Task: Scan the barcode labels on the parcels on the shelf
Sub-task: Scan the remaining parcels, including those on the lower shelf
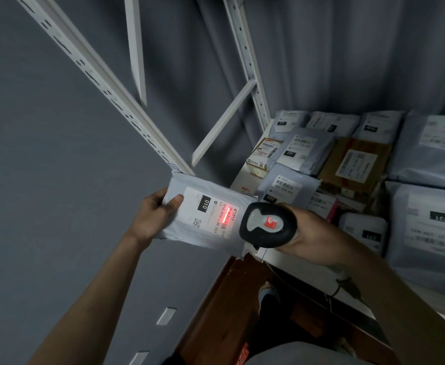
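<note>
White shelf [245, 175] full of grey parcels [426, 156] before grey curtain [347, 48], left hand [153, 214] grasping grey parcel [205, 217], right hand [313, 233] clenched around scanner [267, 223].

The grey parcel [203, 214] carries a white label [211, 216] with "010" in white on a black box, and "010-010-L30 551" printed beside its barcode [225, 217], lit red; a grey mailer [286, 187] on the shelf reads "231 239 801" with a black "231" tag; another mailer [304, 148] shows "231"; other labels are too blurred to read.
</note>
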